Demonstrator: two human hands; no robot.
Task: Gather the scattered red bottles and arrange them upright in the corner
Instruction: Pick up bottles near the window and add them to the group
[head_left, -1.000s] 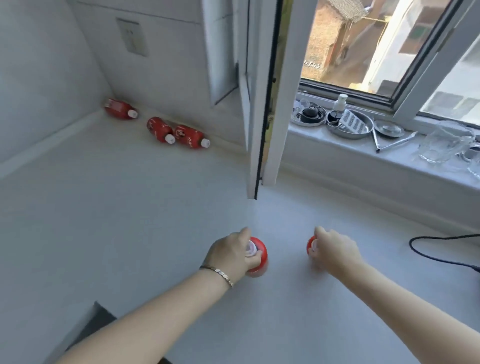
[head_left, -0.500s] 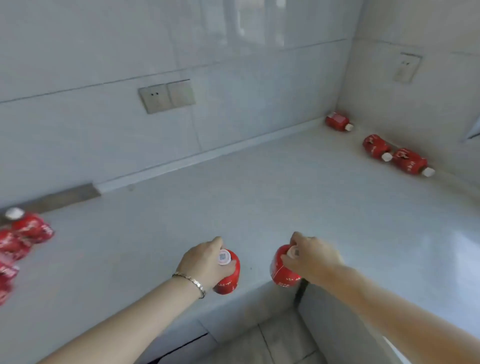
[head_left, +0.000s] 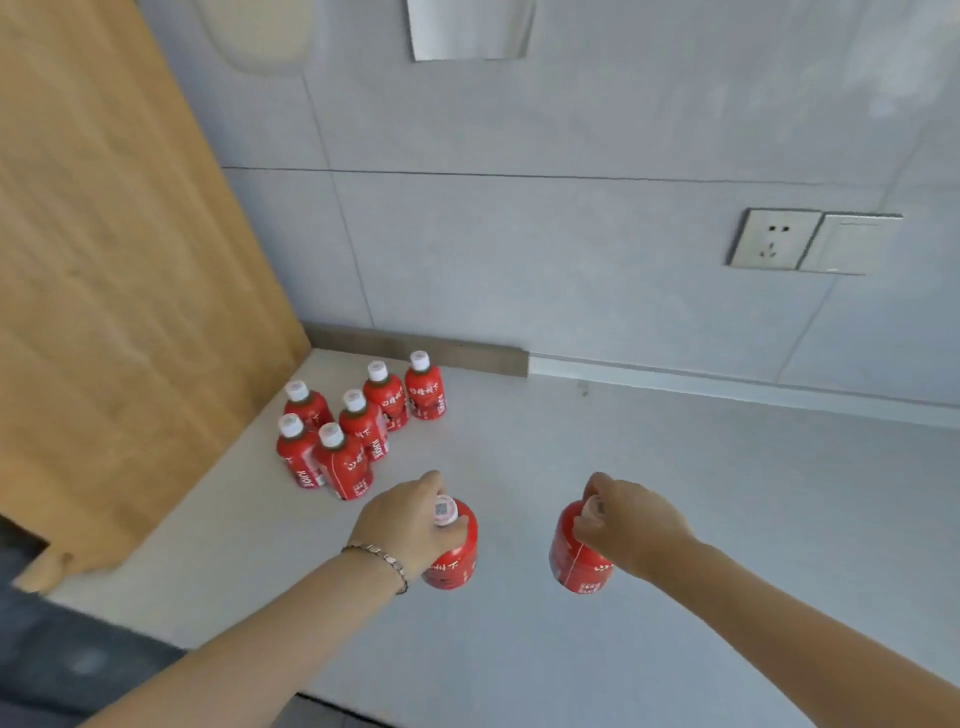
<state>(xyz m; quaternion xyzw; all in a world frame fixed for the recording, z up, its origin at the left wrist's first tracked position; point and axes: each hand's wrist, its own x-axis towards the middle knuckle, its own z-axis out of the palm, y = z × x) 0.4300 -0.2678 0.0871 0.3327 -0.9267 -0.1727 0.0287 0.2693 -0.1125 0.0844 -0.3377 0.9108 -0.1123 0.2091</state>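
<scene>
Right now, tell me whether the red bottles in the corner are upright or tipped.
Upright: all six red plastic bottles stand with white caps pointing up.

corner: six upright bottles (head_left: 358, 426) clustered on surface (head_left: 675, 493), panel (head_left: 114, 260) to their left, wall (head_left: 571, 260) behind | nearer: left hand (head_left: 405, 525) on one bottle (head_left: 452, 556), right hand (head_left: 628, 525) on another bottle (head_left: 576, 556), side by side | socket (head_left: 774, 239) on wall, right
</scene>
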